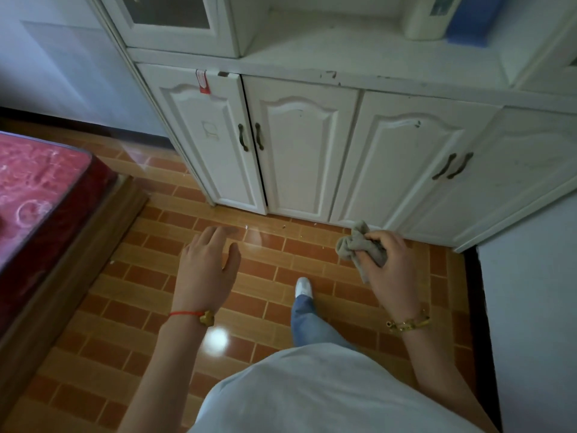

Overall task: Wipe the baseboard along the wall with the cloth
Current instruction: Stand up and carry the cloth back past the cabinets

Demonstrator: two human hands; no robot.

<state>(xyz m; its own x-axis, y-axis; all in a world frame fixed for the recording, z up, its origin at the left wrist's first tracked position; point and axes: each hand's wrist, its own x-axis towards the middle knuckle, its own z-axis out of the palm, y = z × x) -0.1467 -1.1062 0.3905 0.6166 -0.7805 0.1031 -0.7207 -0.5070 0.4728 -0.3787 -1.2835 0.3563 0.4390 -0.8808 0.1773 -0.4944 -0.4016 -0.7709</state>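
The right hand pinches a bunched grey cloth in its grip; the left hand hangs spread, empty. The dark baseboard, below and right, looks unwiped yet.

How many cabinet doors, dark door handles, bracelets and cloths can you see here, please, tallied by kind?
Lower cabinet doors: 4
Dark door handles: 4
Bracelets: 2, one on each wrist
Cloths: 1, the grey cloth bunched in the right hand
Total: 11
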